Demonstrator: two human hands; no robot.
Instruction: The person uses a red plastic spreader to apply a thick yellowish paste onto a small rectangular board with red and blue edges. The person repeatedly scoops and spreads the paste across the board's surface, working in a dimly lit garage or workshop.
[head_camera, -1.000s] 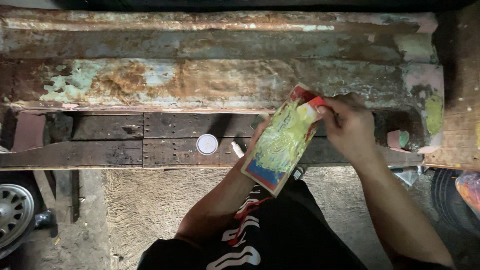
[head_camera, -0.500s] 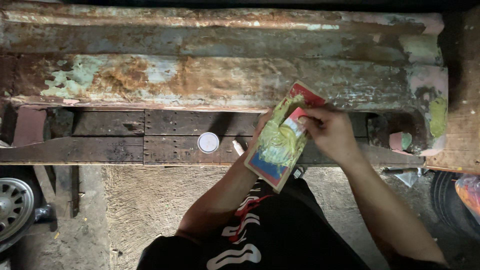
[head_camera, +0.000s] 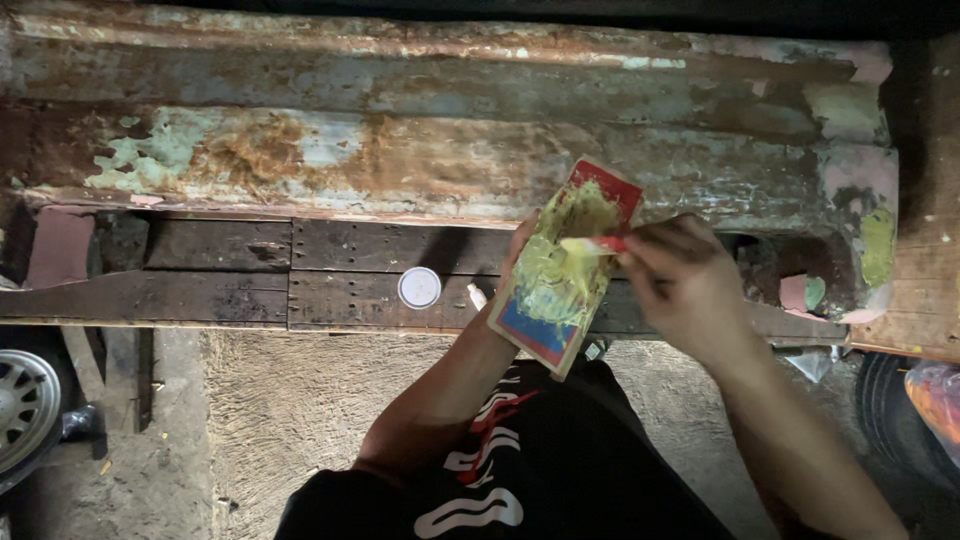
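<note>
Edges first — the rusted metal panel (head_camera: 400, 150) with its flaking green and pink paint fills the whole top of my view, and its lower lip runs just above the dark wooden planks (head_camera: 250, 270). Those planks make a narrow ledge; a small round white lid (head_camera: 419, 287) sits on it, well clear of both hands, with bare plank to its left. Below the ledge I see rough concrete floor (head_camera: 270, 410), open on the left as far as the wheel rim (head_camera: 25, 405) at the frame's edge. On the right, room is tighter — a wooden board (head_camera: 925, 270) and a dark tyre (head_camera: 890, 410) close that side.

Now the hands. My left hand (head_camera: 520, 245) is mostly hidden behind the cardboard mixing board (head_camera: 560, 265); only fingertips show at its left edge, curled round it, holding the board tilted over the ledge. The board is red at the top, blue at the bottom, smeared with yellow-green putty (head_camera: 560, 250). My right hand (head_camera: 685, 280) is closed, fingers pinched on a small red-handled spreader (head_camera: 595, 244) whose pale blade lies flat against the putty near the board's middle. Dark shorts (head_camera: 520, 470) with a red and white print sit below.
</note>
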